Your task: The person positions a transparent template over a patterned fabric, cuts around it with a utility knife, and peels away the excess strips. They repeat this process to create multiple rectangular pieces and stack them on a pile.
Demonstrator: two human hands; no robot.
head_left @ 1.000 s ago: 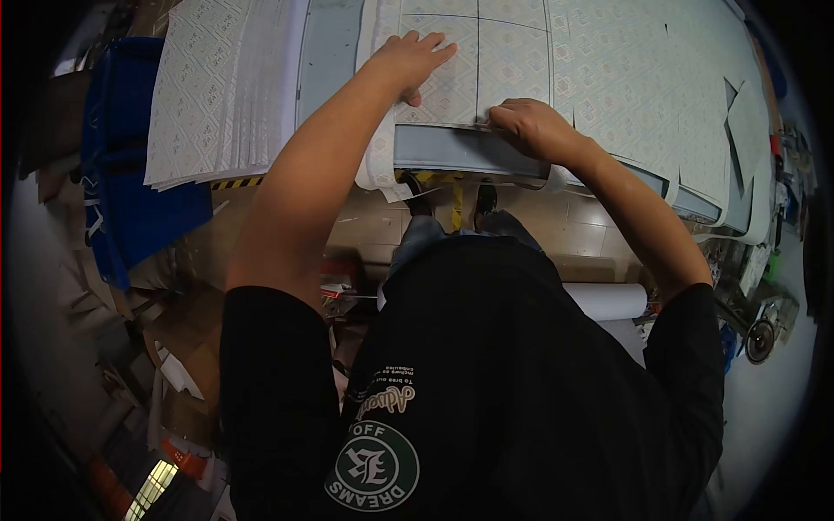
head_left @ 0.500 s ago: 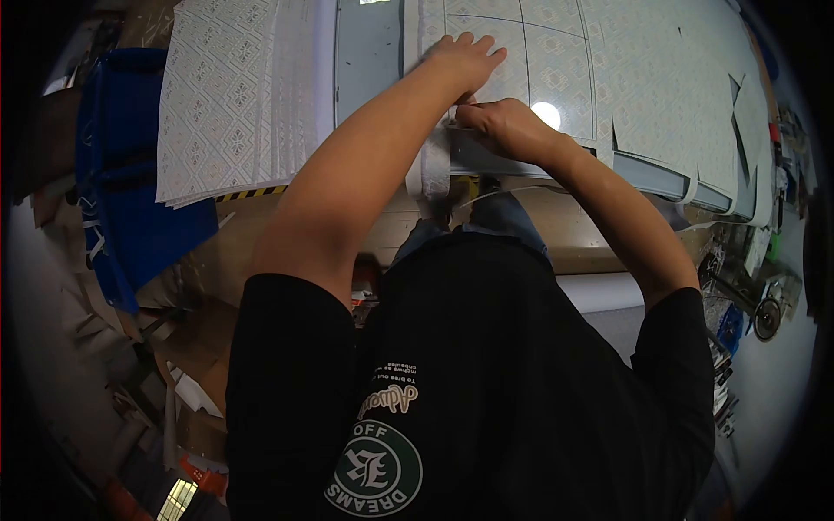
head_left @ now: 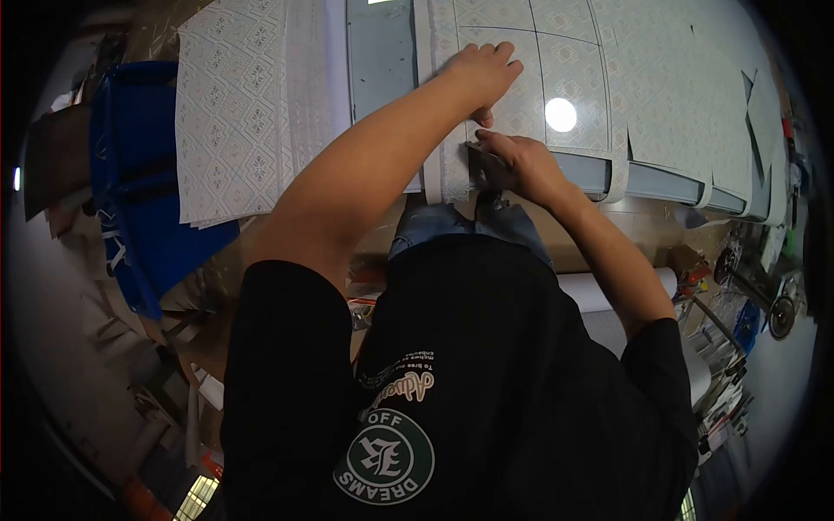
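Observation:
My left hand lies with fingers spread on a clear template marked with dark lines, pressing near its left edge. Under it is a pale, diamond-patterned sheet on the grey table. Just below, at the table's near edge, my right hand is closed around a small dark-grey tool that looks like a utility knife. Its tip is beside a narrow patterned strip that hangs over the edge. My right fingers partly hide the tool.
A stack of patterned sheets lies on the left, beside a blue bin. Cut strips hang over the table's front edge. A white roll lies below, and a wheeled metal stand is at the right.
My right hand has moved down toward me, past the near table edge, and the tool now shows. My left hand stays on the template. The whole view has shifted slightly.

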